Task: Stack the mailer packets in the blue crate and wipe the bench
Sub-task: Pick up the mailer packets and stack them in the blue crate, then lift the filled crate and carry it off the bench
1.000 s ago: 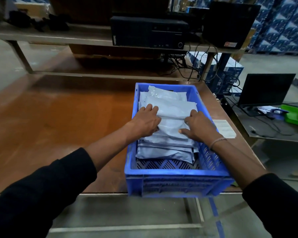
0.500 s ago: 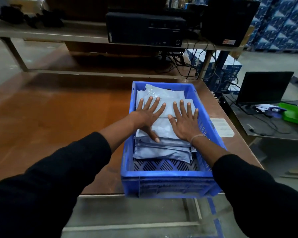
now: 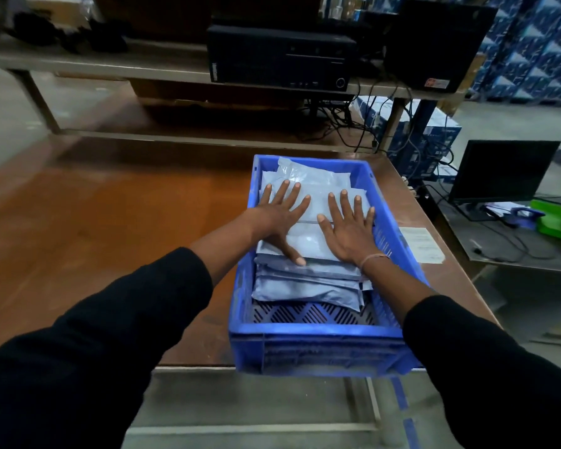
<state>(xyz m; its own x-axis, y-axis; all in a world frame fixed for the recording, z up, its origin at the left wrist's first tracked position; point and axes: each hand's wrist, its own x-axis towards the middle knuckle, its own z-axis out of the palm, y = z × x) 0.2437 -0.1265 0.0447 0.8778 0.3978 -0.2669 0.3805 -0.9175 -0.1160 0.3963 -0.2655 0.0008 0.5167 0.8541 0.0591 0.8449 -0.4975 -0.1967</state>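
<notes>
One blue crate (image 3: 311, 348) sat at the bench's (image 3: 110, 228) near right corner, front wall hanging a bit over the near edge. Inside was a pile of grey mailer packets (image 3: 305, 286), at least five or six layers, hard to count exactly. Two hands were in there: left hand (image 3: 277, 215) and right hand (image 3: 348, 228) both lay flat, fingers spread, pressing on the top packet, gripping nothing. One paper sheet (image 3: 421, 244) lay by the bench's right edge, print too small to read.
</notes>
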